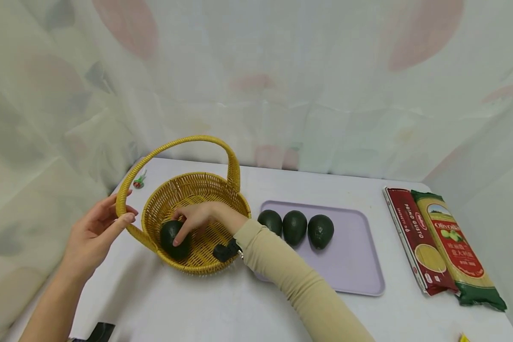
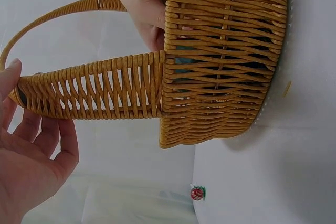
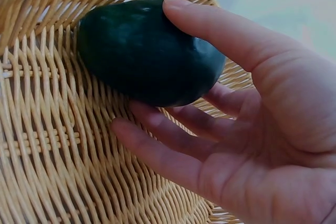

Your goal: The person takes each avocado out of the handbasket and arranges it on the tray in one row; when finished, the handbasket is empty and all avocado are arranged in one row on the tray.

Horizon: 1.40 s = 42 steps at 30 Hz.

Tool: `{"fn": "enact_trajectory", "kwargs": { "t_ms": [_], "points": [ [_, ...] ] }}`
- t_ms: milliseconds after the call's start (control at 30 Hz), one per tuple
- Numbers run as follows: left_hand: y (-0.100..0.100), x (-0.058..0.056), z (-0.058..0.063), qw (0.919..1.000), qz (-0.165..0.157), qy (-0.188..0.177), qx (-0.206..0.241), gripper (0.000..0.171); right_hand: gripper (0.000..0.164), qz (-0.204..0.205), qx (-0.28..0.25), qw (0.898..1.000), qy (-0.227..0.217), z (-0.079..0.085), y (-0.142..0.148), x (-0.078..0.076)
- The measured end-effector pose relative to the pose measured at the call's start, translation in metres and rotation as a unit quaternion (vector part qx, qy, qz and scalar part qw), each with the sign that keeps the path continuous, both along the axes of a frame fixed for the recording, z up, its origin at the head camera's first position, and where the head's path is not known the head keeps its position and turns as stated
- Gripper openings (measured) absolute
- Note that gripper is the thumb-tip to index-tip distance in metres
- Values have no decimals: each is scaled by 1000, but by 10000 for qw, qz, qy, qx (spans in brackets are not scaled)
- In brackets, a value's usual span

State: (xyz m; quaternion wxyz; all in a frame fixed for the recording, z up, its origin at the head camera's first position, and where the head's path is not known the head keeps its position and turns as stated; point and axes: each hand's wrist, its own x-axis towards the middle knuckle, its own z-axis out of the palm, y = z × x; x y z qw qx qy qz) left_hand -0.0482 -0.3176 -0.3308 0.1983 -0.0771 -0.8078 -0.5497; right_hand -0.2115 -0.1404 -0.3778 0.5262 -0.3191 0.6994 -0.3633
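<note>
A yellow wicker basket (image 1: 193, 179) with a tall arched handle stands on the left of the white table. My left hand (image 1: 90, 237) holds the near left part of that handle (image 2: 100, 92), thumb on one side and fingers on the other. Inside the basket, my right hand (image 1: 198, 216) grips a dark green avocado (image 1: 169, 240) against the left part of the wall. The right wrist view has the thumb over the top of this avocado (image 3: 142, 51) and the fingers below it, close to the wicker. The basket wall mostly hides it in the left wrist view.
Right of the basket, a lilac tray (image 1: 356, 266) carries three avocados (image 1: 294, 227), partly behind the right forearm. A red spaghetti pack (image 1: 416, 237) and a green-and-red pasta bag (image 1: 459, 242) lie at the far right. Behind the basket sits a small red-and-green trinket (image 1: 138, 182). Curtains enclose the table.
</note>
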Motion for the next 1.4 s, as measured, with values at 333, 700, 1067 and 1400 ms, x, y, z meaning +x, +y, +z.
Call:
{"fn": "enact_trajectory", "kwargs": {
  "t_ms": [333, 700, 1067, 1400],
  "points": [
    [-1, -1, -2, 9997, -65, -135, 177, 48, 60, -5, -12, 10000, 33, 3, 5, -1],
    [0, -2, -1, 9991, -200, 54, 359, 48, 63, -500, -485, 9972, 280, 22, 18, 4],
    [-1, -2, -3, 9970, -357, 119, 672, 49, 66, -1281, -924, 9869, -327, 20, 44, 7],
    [-1, -3, -5, 9966, -337, 98, 742, 50, 67, -2092, -1341, 9664, -654, 21, 73, 16]
  ]
}}
